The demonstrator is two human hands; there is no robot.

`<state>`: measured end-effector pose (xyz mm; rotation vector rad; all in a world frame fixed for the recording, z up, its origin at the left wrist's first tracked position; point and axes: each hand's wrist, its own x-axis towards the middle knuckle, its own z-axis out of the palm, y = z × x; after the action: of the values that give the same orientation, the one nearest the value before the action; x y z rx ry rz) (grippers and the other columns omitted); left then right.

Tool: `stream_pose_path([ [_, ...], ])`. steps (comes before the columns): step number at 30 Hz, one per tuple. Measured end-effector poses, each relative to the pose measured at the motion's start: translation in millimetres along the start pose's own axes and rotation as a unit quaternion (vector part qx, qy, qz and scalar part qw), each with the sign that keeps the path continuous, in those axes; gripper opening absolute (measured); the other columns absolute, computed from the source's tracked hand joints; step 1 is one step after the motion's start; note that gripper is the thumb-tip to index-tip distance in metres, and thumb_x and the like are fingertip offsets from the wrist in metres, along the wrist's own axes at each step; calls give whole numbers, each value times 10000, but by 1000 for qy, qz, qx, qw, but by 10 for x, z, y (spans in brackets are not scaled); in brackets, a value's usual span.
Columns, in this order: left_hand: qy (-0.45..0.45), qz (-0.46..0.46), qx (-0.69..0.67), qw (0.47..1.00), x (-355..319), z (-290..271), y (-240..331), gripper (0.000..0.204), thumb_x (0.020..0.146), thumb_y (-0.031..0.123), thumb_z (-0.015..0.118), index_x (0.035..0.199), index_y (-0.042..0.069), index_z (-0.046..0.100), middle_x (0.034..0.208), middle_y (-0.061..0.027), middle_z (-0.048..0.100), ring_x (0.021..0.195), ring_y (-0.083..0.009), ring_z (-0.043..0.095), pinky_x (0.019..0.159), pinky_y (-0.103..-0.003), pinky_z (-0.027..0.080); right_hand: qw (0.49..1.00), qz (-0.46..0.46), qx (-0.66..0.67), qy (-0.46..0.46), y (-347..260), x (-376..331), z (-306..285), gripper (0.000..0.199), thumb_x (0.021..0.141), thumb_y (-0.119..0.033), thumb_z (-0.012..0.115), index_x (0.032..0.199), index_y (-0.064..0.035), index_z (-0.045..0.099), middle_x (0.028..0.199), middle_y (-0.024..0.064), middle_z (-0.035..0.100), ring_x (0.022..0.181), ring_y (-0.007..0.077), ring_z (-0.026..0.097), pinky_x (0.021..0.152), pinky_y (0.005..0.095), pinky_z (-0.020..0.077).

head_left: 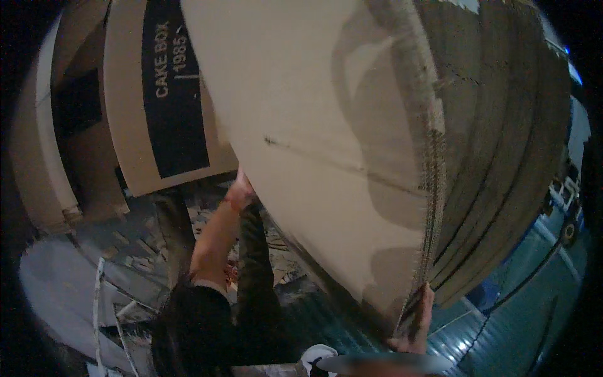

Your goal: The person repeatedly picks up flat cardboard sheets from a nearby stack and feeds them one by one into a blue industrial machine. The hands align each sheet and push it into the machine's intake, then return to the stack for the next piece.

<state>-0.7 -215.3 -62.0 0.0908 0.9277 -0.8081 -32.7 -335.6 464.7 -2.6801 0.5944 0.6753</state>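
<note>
A large pale brown cardboard sheet [314, 163] fills the middle of the head view, tilted, with shadows and a dark scuff line across it. My left hand [241, 183] grips its left edge from below; most of the fingers are hidden behind the board. At the sheet's lower right corner my right hand [417, 320] is closed round the edge, its thumb side showing. To the right of that edge rises a thick stack of cardboard sheets [496, 144], their layered edges facing me.
At left stand printed cardboard boxes [129, 125] with black panels. Below them, cardboard scraps [141, 245] litter the floor near my legs. A white metal frame [98, 314] stands lower left. Shiny green floor [465, 339] lies at right, with a wheeled thing [568, 234] beyond.
</note>
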Motion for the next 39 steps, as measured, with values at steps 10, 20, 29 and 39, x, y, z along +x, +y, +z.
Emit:
stream_pose_path([
  [10,0,40,-12,999,-1594,-740,-705,543,922,464,327,1324,106,405,1329,-99,446,1209,-292,414,1002,-455,356,991,120,-49,22,581,-1168,-359,447,830,-225,643,1249,-144,512,1176,142,464,1096,309,447,926,360,391],
  [20,13,35,236,971,-2426,648,-682,637,856,554,392,1320,116,401,1315,-93,434,1190,-308,402,974,-485,360,989,24,148,11,803,-1776,-1588,917,470,-393,795,1303,-162,488,1221,209,444,1144,371,420,972,436,337],
  [29,-186,-3,292,938,-2541,3879,-2360,621,852,529,414,1301,100,407,1299,-84,436,1177,-296,405,969,-482,356,960,61,159,222,3223,-2288,-3358,946,486,-384,757,1290,-1,437,1274,128,464,1195,234,429,1026,366,318],
  [39,-339,1,619,709,-2181,5719,-3273,654,934,518,313,1449,142,167,1472,-89,246,1359,-268,202,1093,-472,129,797,65,-239,551,4069,-1326,-4100,709,690,-209,710,1333,-125,424,1425,165,313,1318,352,279,1080,442,234],
])
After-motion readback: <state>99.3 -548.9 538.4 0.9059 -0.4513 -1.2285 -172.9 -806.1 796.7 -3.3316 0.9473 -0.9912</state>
